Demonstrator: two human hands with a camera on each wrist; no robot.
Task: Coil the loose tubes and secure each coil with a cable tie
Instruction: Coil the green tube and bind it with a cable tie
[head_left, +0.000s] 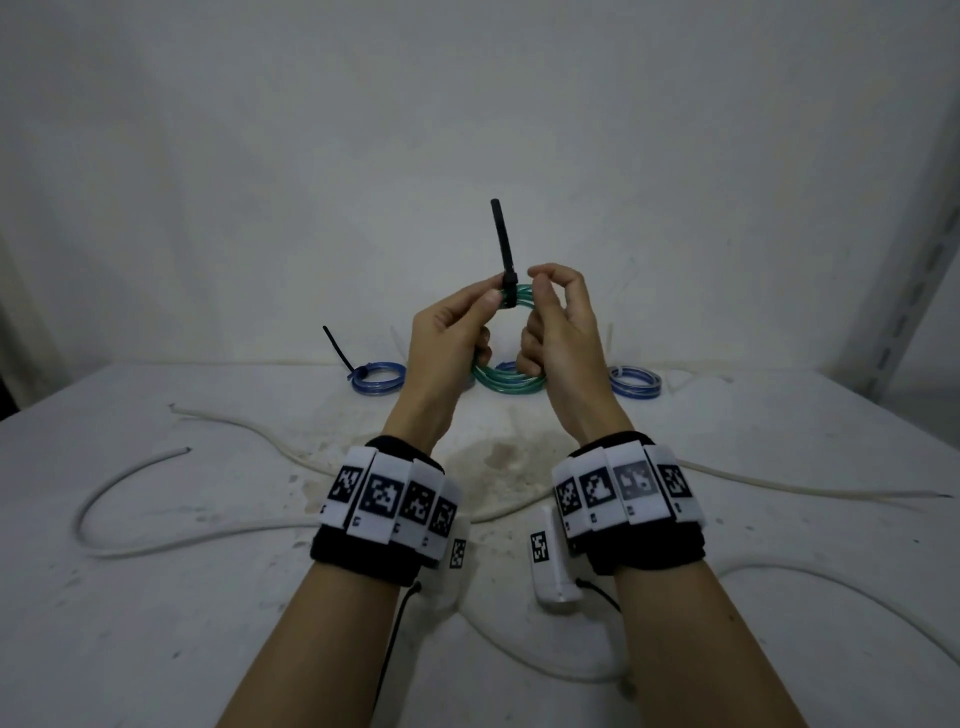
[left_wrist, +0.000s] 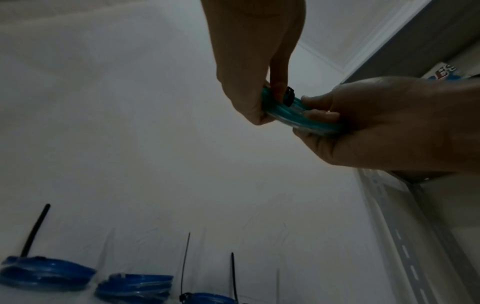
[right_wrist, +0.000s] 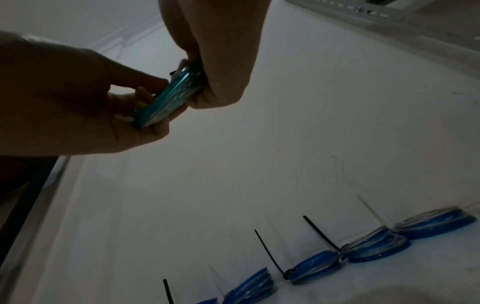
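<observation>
A green tube coil (head_left: 511, 387) is held upright in the air above the table by both hands. My left hand (head_left: 491, 301) grips its left side, thumb pressed by the head of a black cable tie (head_left: 503, 239). The tie wraps the coil's top and its tail sticks straight up. My right hand (head_left: 543, 283) pinches the coil just right of the tie, with its lower fingers curled round the right side. The left wrist view shows the coil (left_wrist: 283, 109) and the tie head (left_wrist: 289, 95) between both hands. The right wrist view shows the coil (right_wrist: 168, 98) edge-on.
Blue coils with ties lie along the table's back edge (head_left: 378, 379) (head_left: 635, 383) (right_wrist: 317, 265). Loose white tubes (head_left: 156, 540) (head_left: 831, 587) snake over the stained white table (head_left: 519, 649). A slotted metal shelf post (head_left: 914, 260) stands at the right.
</observation>
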